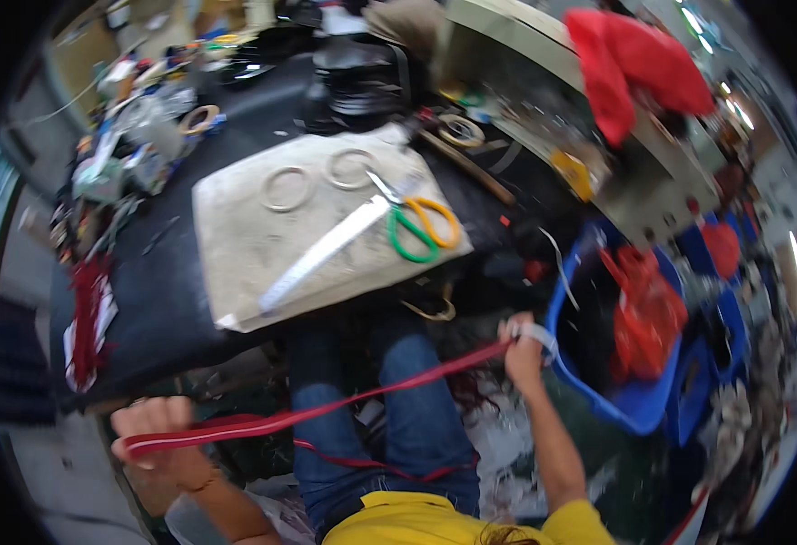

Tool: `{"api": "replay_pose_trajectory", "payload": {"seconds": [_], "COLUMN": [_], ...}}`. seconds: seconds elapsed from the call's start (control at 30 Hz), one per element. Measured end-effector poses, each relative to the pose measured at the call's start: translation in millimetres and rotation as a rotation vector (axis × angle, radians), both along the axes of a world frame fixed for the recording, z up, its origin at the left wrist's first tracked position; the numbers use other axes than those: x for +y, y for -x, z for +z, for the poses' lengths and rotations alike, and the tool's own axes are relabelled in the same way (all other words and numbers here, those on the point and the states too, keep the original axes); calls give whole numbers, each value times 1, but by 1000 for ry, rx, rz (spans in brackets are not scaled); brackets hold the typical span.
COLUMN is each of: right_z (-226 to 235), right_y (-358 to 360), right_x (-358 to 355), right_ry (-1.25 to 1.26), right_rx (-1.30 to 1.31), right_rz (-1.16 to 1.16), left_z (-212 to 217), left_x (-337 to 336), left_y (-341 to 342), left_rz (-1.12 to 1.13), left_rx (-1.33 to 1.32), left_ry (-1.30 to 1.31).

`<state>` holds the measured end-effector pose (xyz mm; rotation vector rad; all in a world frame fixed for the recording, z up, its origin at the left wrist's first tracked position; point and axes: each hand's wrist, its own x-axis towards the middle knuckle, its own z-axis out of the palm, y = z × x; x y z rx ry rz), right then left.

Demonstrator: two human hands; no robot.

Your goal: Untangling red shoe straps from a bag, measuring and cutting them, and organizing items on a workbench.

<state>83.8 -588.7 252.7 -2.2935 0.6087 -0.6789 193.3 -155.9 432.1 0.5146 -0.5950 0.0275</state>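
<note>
A long dark red strip of webbing or tape (362, 398) with a pale line along it is stretched across my lap. My left hand (160, 443) is closed around its doubled end at the lower left. On the other side, my right hand (522, 352) grips the far end, fingers curled; a whitish ring or band (548, 340) shows at this hand, blurred. A loose length of the strip hangs over my jeans. On a pale board (235, 241) beyond lie scissors (418, 229) with green and orange handles, a metal ruler (326, 254) and two pale rings (287, 209).
The board sits on a black-covered table (162, 300). At right stands a blue bin (634, 414) holding a red plastic bag (648, 304). A wooden stick (471, 168) lies past the board. Red threads (85, 322) hang at the left edge; clutter fills the far left.
</note>
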Motion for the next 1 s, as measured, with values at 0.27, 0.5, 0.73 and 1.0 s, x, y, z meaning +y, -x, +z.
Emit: {"api": "replay_pose_trajectory", "payload": {"seconds": [0.27, 0.5, 0.73, 1.0], "right_z": [265, 125, 14, -191], "right_y": [0, 65, 128, 347], "right_x": [-17, 0, 46, -9], "right_ry": [175, 94, 14, -75], "right_rx": [-839, 397, 253, 1349], "right_rz": [-95, 324, 155, 35], "left_z": [-20, -33, -129, -84], "left_x": [-65, -104, -150, -140], "left_y": [1, 17, 27, -138], "left_rz": [26, -448, -290, 829], "left_rx": [-32, -230, -432, -476], "left_ry": [-909, -1146, -1416, -1494]}}
